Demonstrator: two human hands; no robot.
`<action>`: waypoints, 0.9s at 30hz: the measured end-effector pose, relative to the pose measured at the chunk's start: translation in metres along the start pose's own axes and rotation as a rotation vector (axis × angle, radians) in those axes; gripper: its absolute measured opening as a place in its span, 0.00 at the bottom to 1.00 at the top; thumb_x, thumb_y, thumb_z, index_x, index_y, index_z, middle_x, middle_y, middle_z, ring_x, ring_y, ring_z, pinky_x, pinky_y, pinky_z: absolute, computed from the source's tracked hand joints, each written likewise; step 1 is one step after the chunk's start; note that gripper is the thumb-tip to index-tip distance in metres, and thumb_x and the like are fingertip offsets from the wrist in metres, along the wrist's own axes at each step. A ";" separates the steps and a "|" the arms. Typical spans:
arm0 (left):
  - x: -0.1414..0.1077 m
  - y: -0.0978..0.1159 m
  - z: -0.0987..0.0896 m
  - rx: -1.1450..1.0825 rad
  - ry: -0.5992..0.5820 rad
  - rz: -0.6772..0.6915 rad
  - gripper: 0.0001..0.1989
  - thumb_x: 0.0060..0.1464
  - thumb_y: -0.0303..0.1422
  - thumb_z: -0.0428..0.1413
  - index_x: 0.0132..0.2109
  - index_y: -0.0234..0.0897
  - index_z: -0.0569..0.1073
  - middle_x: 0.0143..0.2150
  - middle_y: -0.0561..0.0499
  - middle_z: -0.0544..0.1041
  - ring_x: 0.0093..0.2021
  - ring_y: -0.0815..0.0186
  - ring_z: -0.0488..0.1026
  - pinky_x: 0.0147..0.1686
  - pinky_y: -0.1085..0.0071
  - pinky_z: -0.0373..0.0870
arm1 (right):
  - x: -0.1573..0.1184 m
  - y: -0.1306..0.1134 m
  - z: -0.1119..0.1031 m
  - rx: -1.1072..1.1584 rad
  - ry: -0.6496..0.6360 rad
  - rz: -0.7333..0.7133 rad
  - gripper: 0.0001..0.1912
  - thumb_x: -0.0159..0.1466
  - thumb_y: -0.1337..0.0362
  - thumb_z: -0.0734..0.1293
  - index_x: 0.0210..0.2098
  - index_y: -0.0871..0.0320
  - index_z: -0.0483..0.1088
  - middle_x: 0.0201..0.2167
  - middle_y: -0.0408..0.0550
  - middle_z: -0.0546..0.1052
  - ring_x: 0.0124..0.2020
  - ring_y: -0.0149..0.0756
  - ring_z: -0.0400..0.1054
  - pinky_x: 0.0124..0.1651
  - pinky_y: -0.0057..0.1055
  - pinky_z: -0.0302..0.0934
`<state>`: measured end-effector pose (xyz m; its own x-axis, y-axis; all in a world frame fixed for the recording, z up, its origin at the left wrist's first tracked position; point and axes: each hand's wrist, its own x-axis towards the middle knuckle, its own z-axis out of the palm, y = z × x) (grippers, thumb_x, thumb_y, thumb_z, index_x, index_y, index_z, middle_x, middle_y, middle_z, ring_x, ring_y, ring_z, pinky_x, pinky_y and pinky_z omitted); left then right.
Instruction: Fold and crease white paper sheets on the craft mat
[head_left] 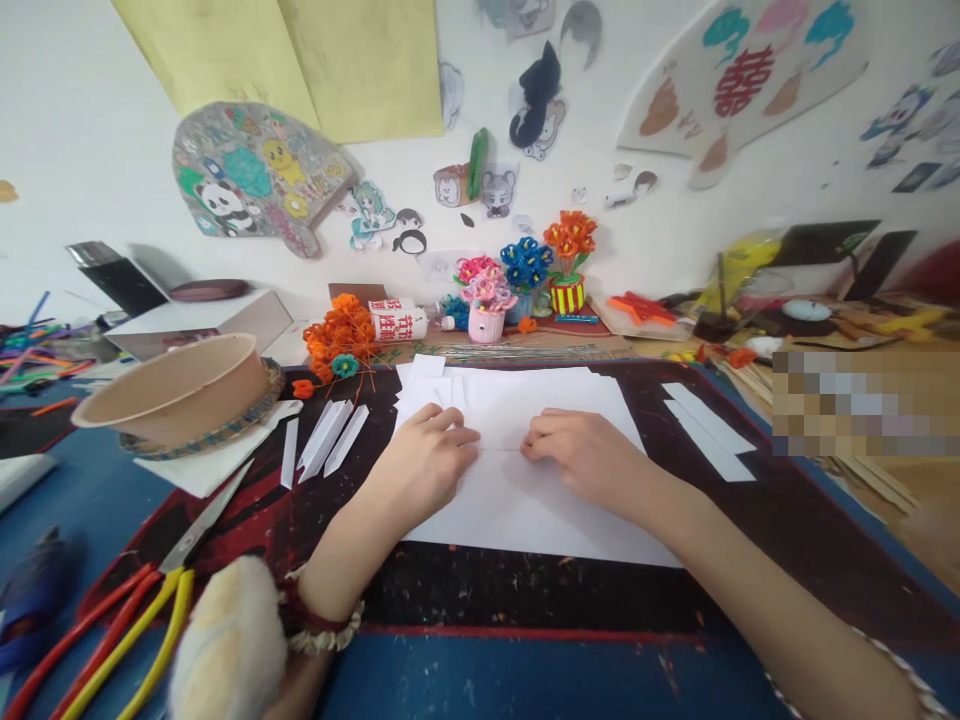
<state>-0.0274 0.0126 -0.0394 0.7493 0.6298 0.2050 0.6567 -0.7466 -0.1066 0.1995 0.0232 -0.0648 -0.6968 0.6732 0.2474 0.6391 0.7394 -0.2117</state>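
White paper sheets lie in front of me on the dark mat, and both my hands rest over them. My left hand is closed, its fingertips pinching white paper near the middle. Opposite it, my right hand pinches the paper as well, thumb and forefinger together. A faint edge or crease runs between the two hands; whether it belongs to a separate piece I cannot make out. Folded white paper strips lie to the left of the sheets. Flat paper strips are on the right.
Scissors with red and yellow handles lie open at left, near a round bowl. A fluffy ball is by my left wrist. Orange flowers and potted craft flowers stand at the back. Wooden sticks lie right.
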 end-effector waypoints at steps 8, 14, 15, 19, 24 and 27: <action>0.045 0.007 0.004 -0.636 -0.236 -0.593 0.07 0.46 0.33 0.56 0.25 0.34 0.74 0.22 0.52 0.72 0.25 0.68 0.67 0.26 0.72 0.58 | 0.002 -0.006 -0.004 -0.067 -0.091 0.038 0.16 0.56 0.80 0.58 0.31 0.60 0.75 0.30 0.48 0.74 0.35 0.36 0.65 0.35 0.31 0.55; 0.063 -0.015 0.011 -0.820 -0.474 -0.632 0.11 0.39 0.36 0.60 0.19 0.34 0.71 0.15 0.55 0.66 0.16 0.74 0.57 0.17 0.74 0.50 | 0.003 -0.007 -0.008 -0.032 -0.102 0.073 0.17 0.57 0.80 0.58 0.32 0.59 0.76 0.30 0.48 0.75 0.36 0.35 0.67 0.35 0.29 0.55; 0.063 -0.017 0.012 -0.836 -0.499 -0.645 0.11 0.38 0.37 0.61 0.19 0.34 0.71 0.15 0.55 0.65 0.15 0.74 0.55 0.16 0.74 0.49 | 0.003 -0.007 -0.008 -0.022 -0.091 0.084 0.16 0.57 0.79 0.59 0.32 0.58 0.76 0.30 0.48 0.75 0.35 0.35 0.67 0.35 0.29 0.55; 0.061 -0.022 0.005 -0.857 -0.538 -0.683 0.12 0.37 0.37 0.61 0.18 0.34 0.70 0.14 0.56 0.64 0.14 0.75 0.55 0.14 0.74 0.48 | 0.002 -0.005 -0.006 0.010 -0.038 0.111 0.16 0.58 0.78 0.59 0.31 0.57 0.76 0.28 0.47 0.75 0.34 0.35 0.68 0.34 0.28 0.56; 0.047 -0.030 -0.008 -0.831 -0.555 -0.736 0.13 0.36 0.34 0.61 0.15 0.34 0.67 0.12 0.57 0.62 0.14 0.75 0.54 0.14 0.75 0.47 | 0.001 -0.003 -0.004 0.044 -0.015 0.122 0.16 0.58 0.77 0.60 0.30 0.56 0.77 0.28 0.46 0.76 0.34 0.35 0.69 0.34 0.28 0.57; 0.036 -0.040 -0.014 -0.827 -0.557 -0.749 0.12 0.36 0.34 0.61 0.15 0.34 0.67 0.12 0.57 0.62 0.14 0.75 0.54 0.14 0.75 0.46 | 0.001 -0.002 -0.004 0.093 -0.010 0.151 0.17 0.56 0.79 0.60 0.29 0.56 0.76 0.30 0.45 0.77 0.35 0.35 0.70 0.35 0.28 0.58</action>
<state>-0.0280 0.0623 -0.0145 0.2816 0.8123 -0.5107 0.8380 0.0510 0.5433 0.1989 0.0224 -0.0605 -0.5985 0.7764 0.1973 0.7043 0.6274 -0.3322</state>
